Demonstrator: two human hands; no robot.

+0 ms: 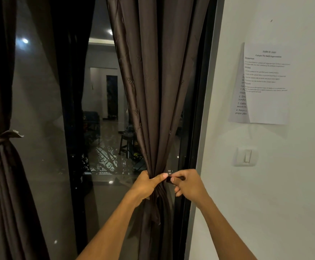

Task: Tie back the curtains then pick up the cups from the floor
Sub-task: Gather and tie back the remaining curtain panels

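Note:
A dark brown right curtain (153, 91) hangs in front of the glass door and is gathered into a narrow bunch low down. My left hand (147, 186) is clenched around that bunch. Just to its right, my right hand (187, 182) pinches the end of a dark tie-back strip (171, 179) that runs to the bunch. The left curtain (4, 175) hangs at the far left, cinched at its middle by a knotted tie-back (1, 137). No cups are in view.
A dark glass sliding door (104, 128) with a black frame (196, 128) stands behind the curtains. A white wall on the right carries taped paper sheets (265, 85) and a light switch (245, 156).

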